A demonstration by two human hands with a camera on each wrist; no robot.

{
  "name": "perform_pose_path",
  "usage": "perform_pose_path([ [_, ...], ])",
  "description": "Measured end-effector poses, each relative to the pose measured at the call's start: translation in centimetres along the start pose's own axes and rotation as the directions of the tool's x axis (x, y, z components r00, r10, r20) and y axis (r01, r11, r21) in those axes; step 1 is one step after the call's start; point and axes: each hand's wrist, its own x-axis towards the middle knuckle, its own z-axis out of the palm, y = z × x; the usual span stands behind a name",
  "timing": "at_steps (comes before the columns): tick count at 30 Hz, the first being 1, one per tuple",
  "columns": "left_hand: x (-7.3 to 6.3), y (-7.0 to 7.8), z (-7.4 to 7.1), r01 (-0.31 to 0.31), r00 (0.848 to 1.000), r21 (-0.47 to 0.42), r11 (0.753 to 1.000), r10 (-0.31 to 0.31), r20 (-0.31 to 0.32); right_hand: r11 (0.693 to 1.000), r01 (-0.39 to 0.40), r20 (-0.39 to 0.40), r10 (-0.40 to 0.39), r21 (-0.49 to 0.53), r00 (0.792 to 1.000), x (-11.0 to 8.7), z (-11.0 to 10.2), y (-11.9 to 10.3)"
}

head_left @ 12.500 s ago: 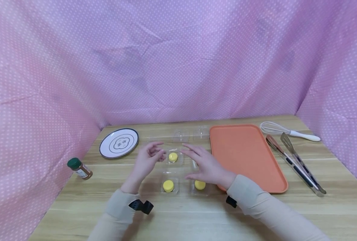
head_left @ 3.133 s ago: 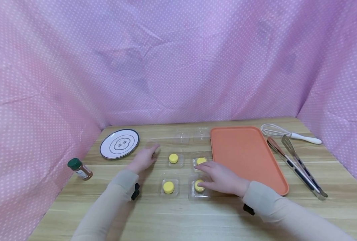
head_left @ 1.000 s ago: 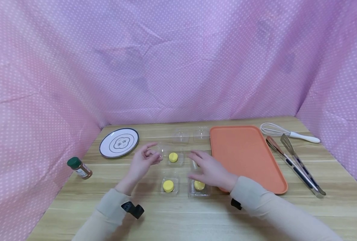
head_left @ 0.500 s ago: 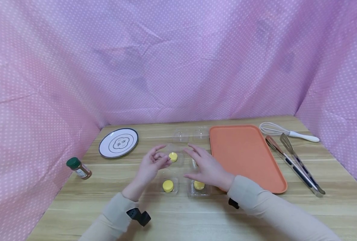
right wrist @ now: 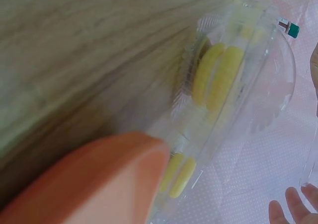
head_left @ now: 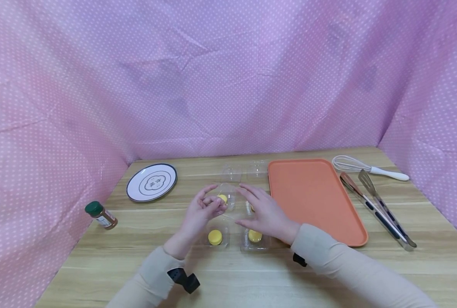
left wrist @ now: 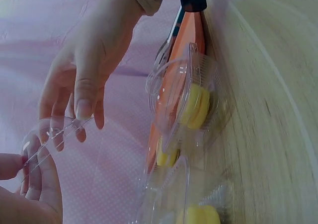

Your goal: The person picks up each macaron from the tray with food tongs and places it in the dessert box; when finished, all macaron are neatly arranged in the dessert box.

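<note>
We see the left hand point(head_left: 202, 210) and the right hand point(head_left: 266, 211) both pinching the lid point(left wrist: 57, 134); it seems light, thin, slippery, so we should hold its edges gently.

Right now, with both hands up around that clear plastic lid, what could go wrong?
The clear plastic lid might slip and land on a yellow cookie nearby: the left hand pinches only its edge, and whether the right hand grips it too is hard to tell. Also, the right hand reaches close by the front-right box, so its thumb or wrist could nudge that box out of line.
</note>
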Motion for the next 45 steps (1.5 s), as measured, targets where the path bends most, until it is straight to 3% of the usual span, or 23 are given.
perform_pose_path([
  [5,0.0,0.0,0.5,0.026,0.999,-0.052,0.998,-0.027,-0.022,1.000,0.014,-0.017,-0.014,-0.007,1.000,0.0,0.0,0.0],
  [9,0.0,-0.1,0.4,0.032,0.999,-0.042,0.999,-0.033,-0.018,1.000,0.027,-0.026,-0.027,-0.016,0.999,0.1,0.0,0.0],
  [14,-0.2,-0.4,-0.1,-0.030,1.000,0.106,0.994,0.030,0.002,0.999,0.038,-0.007,-0.038,-0.013,0.999,0.0,0.0,0.1],
  [17,-0.4,-0.6,-0.8,-0.083,0.996,0.256,0.963,0.083,0.012,0.999,0.036,0.030,-0.036,-0.007,0.999,0.0,0.1,0.0],
  [19,-0.6,-0.7,-1.3,-0.127,0.992,0.352,0.927,0.120,0.041,0.999,0.035,0.058,-0.035,-0.008,0.998,-0.1,0.2,0.0],
  [21,-0.9,-0.8,-1.8,-0.196,0.981,0.459,0.867,0.168,0.100,0.999,0.038,0.084,-0.037,-0.008,0.996,-0.2,0.2,-0.1],
  [23,-1.2,-0.9,-2.4,-0.279,0.960,0.568,0.774,0.214,0.179,0.999,0.040,0.114,-0.038,-0.008,0.993,-0.3,0.4,-0.1],
  [26,-1.7,-1.2,-3.4,-0.370,0.929,0.702,0.609,0.244,0.278,0.999,0.040,0.162,-0.041,0.009,0.986,-0.3,0.6,-0.4],
  [28,-1.9,-1.5,-3.9,-0.398,0.917,0.747,0.533,0.239,0.318,0.999,0.040,0.199,-0.045,0.028,0.979,-0.2,0.7,-0.7],
  [30,-2.2,-1.6,-4.5,-0.406,0.914,0.767,0.497,0.222,0.340,0.998,0.044,0.233,-0.052,0.040,0.971,-0.1,1.0,-1.1],
  [38,-3.1,-2.0,-5.6,-0.394,0.918,0.814,0.426,0.139,0.372,0.997,0.073,0.314,-0.071,0.006,0.947,0.3,2.2,-2.0],
  [45,-3.3,-2.5,-6.4,-0.439,0.898,0.824,0.357,0.147,0.415,0.998,0.058,0.390,-0.057,0.010,0.919,0.6,2.8,-2.8],
])
